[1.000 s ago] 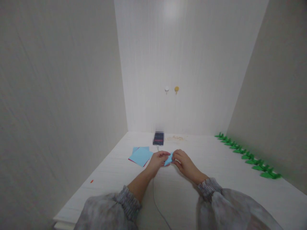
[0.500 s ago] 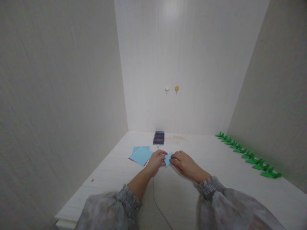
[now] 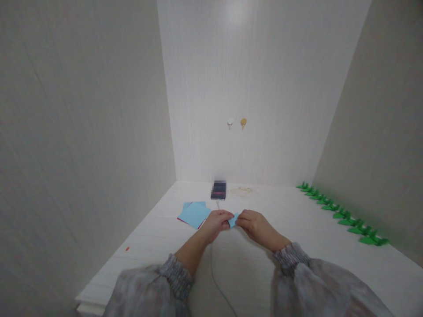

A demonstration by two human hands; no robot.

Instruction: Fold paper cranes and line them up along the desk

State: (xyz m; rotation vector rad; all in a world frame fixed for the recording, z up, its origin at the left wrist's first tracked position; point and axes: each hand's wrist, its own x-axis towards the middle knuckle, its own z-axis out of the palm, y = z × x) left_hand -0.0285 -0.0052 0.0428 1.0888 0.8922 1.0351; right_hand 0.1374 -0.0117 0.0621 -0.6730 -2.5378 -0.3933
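A small light-blue folded paper [image 3: 233,220] is pinched between both hands just above the white table [image 3: 297,264]. My left hand [image 3: 216,223] grips its left side with fingers curled. My right hand [image 3: 254,225] grips its right side, fingers pressed together. Most of the paper is hidden by the fingers. A stack of light-blue square sheets [image 3: 194,214], with a red edge showing underneath, lies just left of my left hand.
A dark phone [image 3: 218,189] lies behind the hands, with a thin cable [image 3: 214,273] running toward me. A row of several green folded paper figures [image 3: 343,215] lines the right wall. Two small hooks [image 3: 236,123] hang on the back wall. A tiny red scrap [image 3: 127,248] lies at left.
The hands have drawn closer together over the blue paper, so less of it shows now. The paper sits slightly lower and flatter between the fingertips.
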